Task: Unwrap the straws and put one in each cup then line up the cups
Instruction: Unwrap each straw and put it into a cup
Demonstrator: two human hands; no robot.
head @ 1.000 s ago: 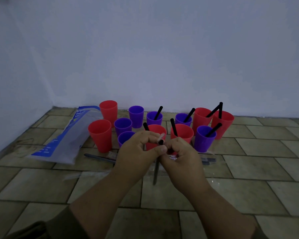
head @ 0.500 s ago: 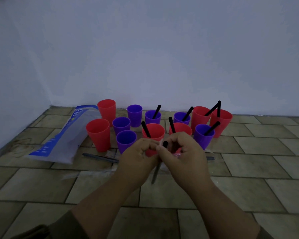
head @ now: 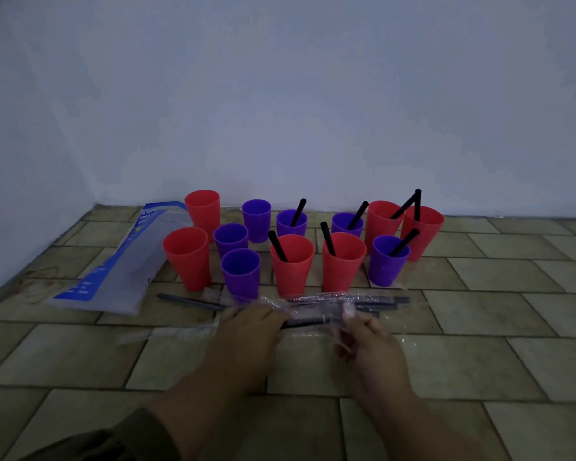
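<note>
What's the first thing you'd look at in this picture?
The bunch of red and purple cups on the tiled floor by the wall grabs the eye, with black straws poking out of those on the right. In front, the left hand holds another straw while the right hand pinches a clear wrapper.

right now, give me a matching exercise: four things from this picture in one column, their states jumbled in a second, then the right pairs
Column one
1. back-left red cup
2. front-right purple cup
3. blue and white bag
4. right hand

Column two
A. pinches a clear wrapper
B. lies flat on the floor
C. holds a black straw
D. stands without a straw

Pairs: 1-D, 2-C, 3-B, 4-A
</note>
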